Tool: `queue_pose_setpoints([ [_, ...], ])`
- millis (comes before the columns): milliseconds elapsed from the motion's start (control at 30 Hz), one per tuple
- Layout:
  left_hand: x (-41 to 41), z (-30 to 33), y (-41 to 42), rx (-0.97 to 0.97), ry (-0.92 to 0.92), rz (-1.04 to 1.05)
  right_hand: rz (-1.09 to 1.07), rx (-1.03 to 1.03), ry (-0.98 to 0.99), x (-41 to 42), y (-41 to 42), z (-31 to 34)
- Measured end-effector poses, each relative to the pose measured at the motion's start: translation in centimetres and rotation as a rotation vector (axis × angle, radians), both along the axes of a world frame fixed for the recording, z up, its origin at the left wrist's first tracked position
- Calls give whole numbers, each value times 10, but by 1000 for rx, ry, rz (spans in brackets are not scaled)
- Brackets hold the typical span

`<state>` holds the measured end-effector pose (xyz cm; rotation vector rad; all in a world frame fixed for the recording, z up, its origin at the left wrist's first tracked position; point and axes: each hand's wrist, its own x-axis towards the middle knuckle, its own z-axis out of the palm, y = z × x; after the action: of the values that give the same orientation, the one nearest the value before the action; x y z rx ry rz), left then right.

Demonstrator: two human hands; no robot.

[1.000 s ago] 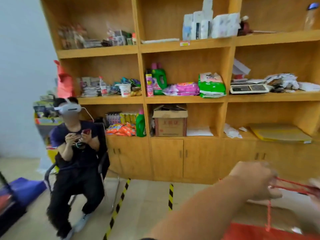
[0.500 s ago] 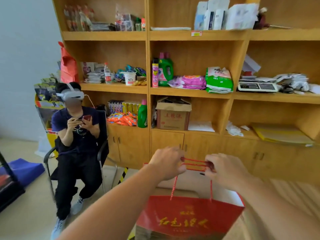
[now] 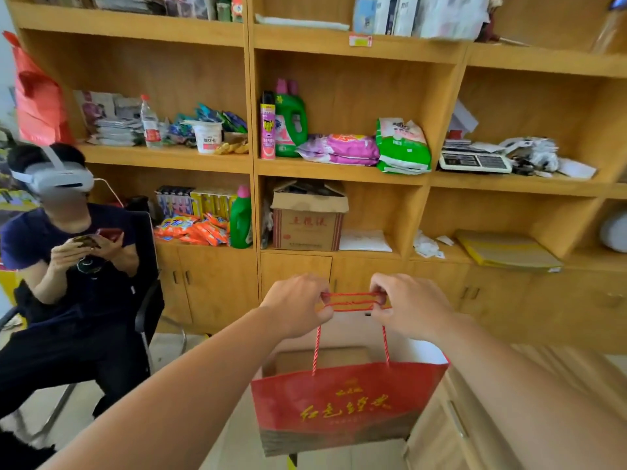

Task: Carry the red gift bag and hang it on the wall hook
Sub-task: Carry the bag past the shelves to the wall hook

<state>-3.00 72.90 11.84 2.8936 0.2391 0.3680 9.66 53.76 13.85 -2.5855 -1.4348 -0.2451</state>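
The red gift bag (image 3: 342,405) with gold lettering hangs in front of me, low in the middle of the view. Its red cord handles (image 3: 349,301) are stretched level between my two hands. My left hand (image 3: 298,305) is shut on the left end of the cords and my right hand (image 3: 412,307) on the right end. The bag's mouth stands open with a brown box inside. No wall hook is visible.
A tall wooden shelf unit (image 3: 252,171) packed with bottles, packets and a cardboard box (image 3: 307,220) fills the wall ahead. A seated person (image 3: 68,266) in a headset holds a phone on a chair at left. Another red bag (image 3: 37,96) hangs at the shelf's upper left.
The bag came up into view from the lower right and both hands now pull its handles apart. The view has closed in on the shelves, and the seated person has slid left.
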Motion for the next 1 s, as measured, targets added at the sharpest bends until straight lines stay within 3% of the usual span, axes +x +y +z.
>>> queue_pose_setpoints([
  [367,136,-15,65,44,10,-112,-107,-14,-32,115,55,-9],
  [1000,392,-21,202,23,90,-85,-115,-24,27,373,195,-27],
])
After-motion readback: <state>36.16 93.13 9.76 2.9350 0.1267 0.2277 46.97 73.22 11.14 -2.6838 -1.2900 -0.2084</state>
